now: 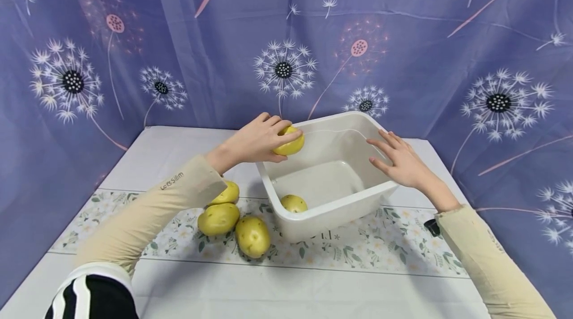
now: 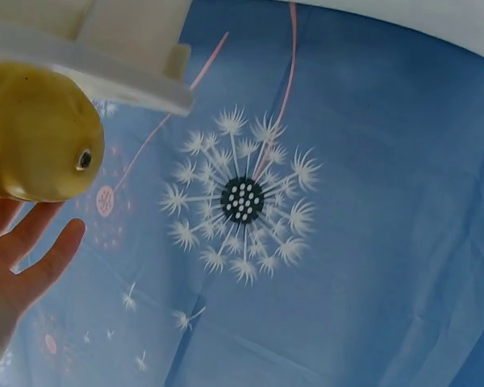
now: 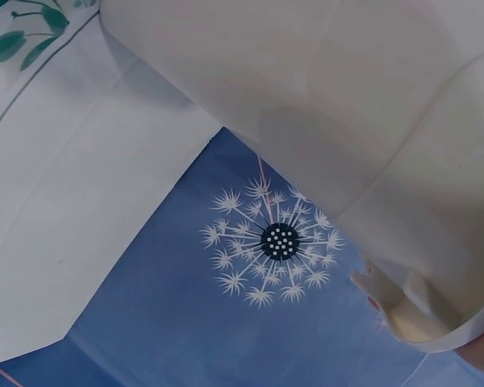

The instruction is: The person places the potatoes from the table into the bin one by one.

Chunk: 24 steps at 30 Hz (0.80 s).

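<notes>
My left hand (image 1: 261, 140) grips a yellow potato (image 1: 291, 142) from above, over the left rim of a white plastic bin (image 1: 333, 222). From the left wrist view, the potato (image 2: 40, 137) shows a dark eye on its skin, with fingers (image 2: 44, 258) against it and the bin's rim close by. One potato (image 1: 294, 203) lies inside the bin at its near left corner. At the bin's right rim, my right hand (image 1: 400, 162) has its fingers spread and extended. The right wrist view shows the bin's outer wall (image 3: 323, 97), with only a bit of hand at the rim.
Left of the bin, potatoes (image 1: 219, 219) (image 1: 252, 237) lie on the table, and another potato (image 1: 227, 193) is partly behind the left sleeve. A floral strip (image 1: 371, 249) crosses the white tablecloth (image 1: 313, 294). Blue dandelion-print curtains (image 1: 215, 60) hang behind and at both sides.
</notes>
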Each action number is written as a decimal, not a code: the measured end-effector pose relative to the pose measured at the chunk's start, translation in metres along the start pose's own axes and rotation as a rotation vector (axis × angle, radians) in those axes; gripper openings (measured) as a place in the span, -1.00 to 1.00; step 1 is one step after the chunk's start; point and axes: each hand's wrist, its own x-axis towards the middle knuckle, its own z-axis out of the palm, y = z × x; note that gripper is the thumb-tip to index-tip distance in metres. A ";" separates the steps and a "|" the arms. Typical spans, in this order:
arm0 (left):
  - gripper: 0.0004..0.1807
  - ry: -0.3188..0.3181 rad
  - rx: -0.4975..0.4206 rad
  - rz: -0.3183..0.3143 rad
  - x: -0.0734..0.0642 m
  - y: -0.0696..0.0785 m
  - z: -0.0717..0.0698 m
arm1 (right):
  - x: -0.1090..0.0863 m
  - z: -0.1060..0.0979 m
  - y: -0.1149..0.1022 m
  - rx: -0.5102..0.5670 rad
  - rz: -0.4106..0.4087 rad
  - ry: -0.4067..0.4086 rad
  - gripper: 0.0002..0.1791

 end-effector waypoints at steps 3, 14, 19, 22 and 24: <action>-0.34 -0.019 -0.017 -0.007 0.001 0.002 0.005 | 0.000 0.001 0.001 -0.003 -0.004 0.009 -0.42; -0.36 -0.093 -0.043 -0.043 -0.003 0.005 0.015 | 0.000 0.001 0.001 0.007 -0.009 0.006 -0.41; -0.59 -0.056 -0.018 -0.066 -0.005 0.003 0.014 | 0.000 0.001 0.002 0.000 -0.014 0.005 -0.42; -0.66 -0.041 -0.027 -0.072 -0.008 0.002 0.014 | 0.000 0.001 0.002 -0.002 -0.019 0.013 -0.42; -0.70 -0.028 -0.040 -0.071 -0.010 0.001 0.014 | 0.000 0.000 0.001 0.001 -0.018 0.015 -0.42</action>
